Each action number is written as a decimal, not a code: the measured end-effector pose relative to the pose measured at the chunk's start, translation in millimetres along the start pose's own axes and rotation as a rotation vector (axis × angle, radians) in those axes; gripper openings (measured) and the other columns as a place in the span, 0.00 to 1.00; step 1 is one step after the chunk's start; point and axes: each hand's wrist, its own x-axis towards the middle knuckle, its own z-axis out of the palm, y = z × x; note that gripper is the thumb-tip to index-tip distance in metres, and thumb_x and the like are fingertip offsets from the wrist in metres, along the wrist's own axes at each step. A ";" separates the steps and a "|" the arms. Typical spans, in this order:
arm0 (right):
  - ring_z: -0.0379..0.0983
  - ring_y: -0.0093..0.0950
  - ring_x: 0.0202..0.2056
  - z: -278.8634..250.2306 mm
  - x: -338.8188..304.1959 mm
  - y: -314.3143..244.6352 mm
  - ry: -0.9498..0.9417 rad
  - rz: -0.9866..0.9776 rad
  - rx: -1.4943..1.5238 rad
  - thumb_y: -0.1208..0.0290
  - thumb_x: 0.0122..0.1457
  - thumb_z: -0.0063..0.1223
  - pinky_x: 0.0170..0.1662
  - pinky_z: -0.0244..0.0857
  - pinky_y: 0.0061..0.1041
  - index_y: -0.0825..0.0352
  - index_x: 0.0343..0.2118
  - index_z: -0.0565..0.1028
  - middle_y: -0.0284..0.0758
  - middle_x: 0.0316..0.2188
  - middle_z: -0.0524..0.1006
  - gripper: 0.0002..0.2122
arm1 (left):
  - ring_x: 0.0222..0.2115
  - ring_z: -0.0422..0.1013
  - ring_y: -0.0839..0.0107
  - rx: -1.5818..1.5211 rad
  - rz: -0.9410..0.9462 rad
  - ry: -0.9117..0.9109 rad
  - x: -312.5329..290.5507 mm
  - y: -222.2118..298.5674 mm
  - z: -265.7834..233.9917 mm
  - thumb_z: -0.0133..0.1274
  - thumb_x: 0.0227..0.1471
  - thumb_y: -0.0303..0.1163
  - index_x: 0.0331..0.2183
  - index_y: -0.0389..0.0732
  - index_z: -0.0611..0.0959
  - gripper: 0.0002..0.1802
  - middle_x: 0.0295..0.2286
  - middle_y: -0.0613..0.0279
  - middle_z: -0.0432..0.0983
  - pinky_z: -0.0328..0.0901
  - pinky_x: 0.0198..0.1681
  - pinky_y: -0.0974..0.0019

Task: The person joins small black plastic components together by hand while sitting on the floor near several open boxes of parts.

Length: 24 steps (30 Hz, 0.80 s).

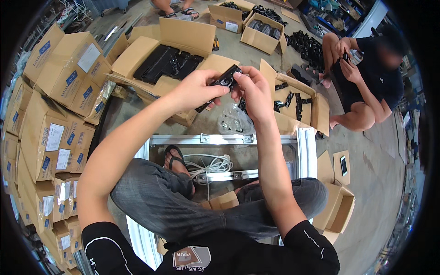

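In front of me, both hands meet on a small black part (225, 81), long and rectangular, with shiny detail on its face. My left hand (198, 88) wraps its near left end, the thumb lying along it. My right hand (255, 91) pinches the far right end between thumb and fingers. Its exact kind I cannot make out. Beyond my left wrist stands an open carton (188, 37) with rows of black parts (167, 64). Right of my right hand, another open carton (321, 110) holds several loose black pieces (299, 106). Below my hands lies a clear plastic bag (234, 120).
Stacked cartons (68, 78) line the left. A silver metal frame (307, 153) surrounds my legs, with a white cable (211, 167) inside. A co-worker (373, 78) sits at right, handling a small dark piece. A phone (343, 166) lies on cardboard; black parts (306, 48) pile behind.
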 end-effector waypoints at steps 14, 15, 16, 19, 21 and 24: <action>0.70 0.19 0.21 -90.9 45.6 133.3 0.149 0.287 -0.168 0.67 0.63 0.52 0.23 0.65 0.20 0.70 0.33 0.77 0.32 0.24 0.78 0.10 | 0.26 0.71 0.81 0.063 -0.140 0.051 4.1 -18.8 -22.2 0.60 0.52 0.33 0.44 0.34 0.80 0.18 0.30 0.66 0.77 0.68 0.29 0.73; 0.72 0.22 0.19 -99.8 41.7 162.8 0.219 0.375 -0.256 0.69 0.61 0.53 0.21 0.65 0.22 0.71 0.32 0.77 0.34 0.23 0.78 0.09 | 0.27 0.71 0.80 0.003 -0.219 0.050 4.9 -23.2 -25.5 0.59 0.52 0.31 0.45 0.34 0.79 0.19 0.32 0.64 0.78 0.68 0.29 0.72; 0.74 0.24 0.19 -99.7 41.2 186.6 0.264 0.447 -0.444 0.70 0.58 0.53 0.21 0.67 0.24 0.72 0.30 0.77 0.36 0.22 0.79 0.08 | 0.28 0.72 0.79 -0.053 -0.298 0.060 2.7 -24.9 -30.6 0.58 0.53 0.29 0.47 0.33 0.78 0.19 0.34 0.63 0.78 0.69 0.30 0.72; 0.76 0.25 0.19 -128.8 33.4 270.4 0.190 0.562 -0.850 0.71 0.55 0.53 0.22 0.70 0.27 0.69 0.29 0.79 0.37 0.22 0.79 0.07 | 0.29 0.73 0.77 -0.166 -0.322 0.026 3.0 -34.8 -40.8 0.56 0.53 0.26 0.47 0.33 0.77 0.18 0.36 0.60 0.79 0.70 0.31 0.70; 0.80 0.33 0.24 -137.3 29.5 301.2 0.064 0.541 -1.102 0.72 0.52 0.53 0.30 0.74 0.33 0.67 0.30 0.81 0.42 0.26 0.82 0.07 | 0.30 0.73 0.76 -0.186 -0.335 0.043 2.7 -33.2 -37.1 0.54 0.53 0.24 0.47 0.33 0.76 0.18 0.37 0.58 0.79 0.70 0.32 0.70; 0.81 0.41 0.34 -134.8 26.9 326.5 -0.043 0.493 -1.252 0.72 0.51 0.53 0.41 0.74 0.37 0.65 0.33 0.82 0.46 0.32 0.82 0.09 | 0.31 0.73 0.75 -0.223 -0.320 0.018 3.2 -40.4 -41.0 0.54 0.54 0.24 0.48 0.33 0.76 0.19 0.37 0.58 0.79 0.71 0.34 0.70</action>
